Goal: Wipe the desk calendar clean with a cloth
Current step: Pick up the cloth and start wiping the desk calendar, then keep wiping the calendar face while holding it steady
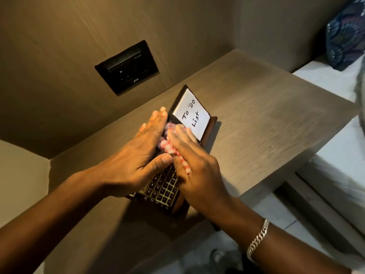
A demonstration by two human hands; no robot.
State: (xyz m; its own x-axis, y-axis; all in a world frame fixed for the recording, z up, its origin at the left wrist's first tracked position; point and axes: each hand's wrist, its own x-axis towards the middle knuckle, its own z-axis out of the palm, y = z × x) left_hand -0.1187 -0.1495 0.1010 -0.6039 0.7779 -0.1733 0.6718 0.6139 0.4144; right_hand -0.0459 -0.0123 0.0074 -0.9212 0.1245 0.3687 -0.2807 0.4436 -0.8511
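Note:
A dark wooden desk calendar (164,187) lies flat on a brown bedside table (256,123), its grid of date numbers near me and a white "To Do List" notepad (192,114) at its far end. My left hand (138,155) lies along the calendar's left side, fingers straight, thumb on its face, steadying it. My right hand (194,165) presses a red-and-white checked cloth (167,143) onto the calendar's middle. Most of the cloth is hidden under my fingers. A silver chain bracelet (257,239) circles my right wrist.
A black wall socket plate (126,67) sits on the brown wall behind the table. To the right is a bed with white sheets (339,147) and a dark patterned pillow (345,34). Pale tiled floor (266,212) lies below the table's front edge.

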